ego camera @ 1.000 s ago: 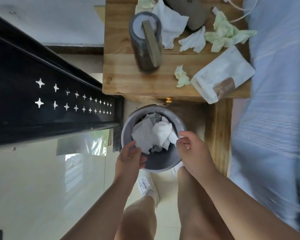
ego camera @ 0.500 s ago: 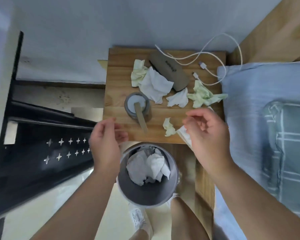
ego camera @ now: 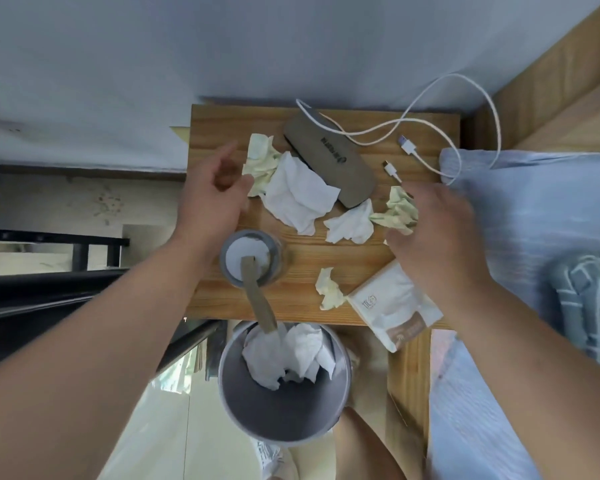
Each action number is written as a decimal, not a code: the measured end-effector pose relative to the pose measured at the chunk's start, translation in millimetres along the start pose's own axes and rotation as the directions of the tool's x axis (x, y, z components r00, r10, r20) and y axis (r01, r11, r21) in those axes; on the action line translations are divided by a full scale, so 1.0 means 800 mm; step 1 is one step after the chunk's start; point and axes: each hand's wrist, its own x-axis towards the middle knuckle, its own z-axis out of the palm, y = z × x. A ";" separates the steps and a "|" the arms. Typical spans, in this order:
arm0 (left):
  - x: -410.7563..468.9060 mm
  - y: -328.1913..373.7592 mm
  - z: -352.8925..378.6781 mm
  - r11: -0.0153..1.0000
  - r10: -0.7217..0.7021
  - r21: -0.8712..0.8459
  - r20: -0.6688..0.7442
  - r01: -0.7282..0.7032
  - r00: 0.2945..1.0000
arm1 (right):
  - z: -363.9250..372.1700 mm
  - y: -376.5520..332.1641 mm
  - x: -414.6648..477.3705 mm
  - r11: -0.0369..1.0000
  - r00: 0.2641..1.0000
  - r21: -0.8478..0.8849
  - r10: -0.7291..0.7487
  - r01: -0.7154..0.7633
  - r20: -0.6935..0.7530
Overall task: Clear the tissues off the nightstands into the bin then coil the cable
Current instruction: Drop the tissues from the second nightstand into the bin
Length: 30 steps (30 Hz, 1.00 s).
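Several crumpled tissues lie on the wooden nightstand [ego camera: 215, 306]: a big white tissue [ego camera: 298, 195], a pale green tissue [ego camera: 260, 157] behind it, a small white tissue [ego camera: 352, 226], a green tissue [ego camera: 399, 209] and a small green scrap [ego camera: 329, 289]. My left hand [ego camera: 212, 199] hovers open just left of the big white tissue. My right hand [ego camera: 437, 233] is open, fingers spread, over the green tissue at the right. A white cable [ego camera: 430, 123] loops across the back. The grey bin [ego camera: 284, 410] below the front edge holds white tissues.
A grey glasses case [ego camera: 333, 161] lies at the back. A lidded cup with a strap [ego camera: 250, 261] stands front left. A tissue pack [ego camera: 395, 310] overhangs the front right corner. The bed [ego camera: 534, 237] borders the right; a black metal rack [ego camera: 49, 289] stands left.
Both hands rose from the bin and moved forward over the nightstand. The left now nears the big white tissue, the right the green one. The view tilted up.
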 end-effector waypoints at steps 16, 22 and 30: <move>0.014 0.020 -0.031 0.999 0.045 0.018 -0.148 -0.043 0.988 | -0.013 -0.006 0.004 0.991 0.994 0.133 -0.008 0.023 -0.111; -0.060 0.009 -0.058 0.903 -0.217 -0.426 -0.325 0.063 0.920 | -0.033 -0.037 -0.042 0.892 0.982 0.451 0.051 0.037 -0.182; -0.203 -0.061 -0.046 0.860 -0.352 -0.470 -0.266 0.198 0.897 | -0.023 -0.066 -0.168 0.735 0.974 0.673 0.082 0.084 -0.212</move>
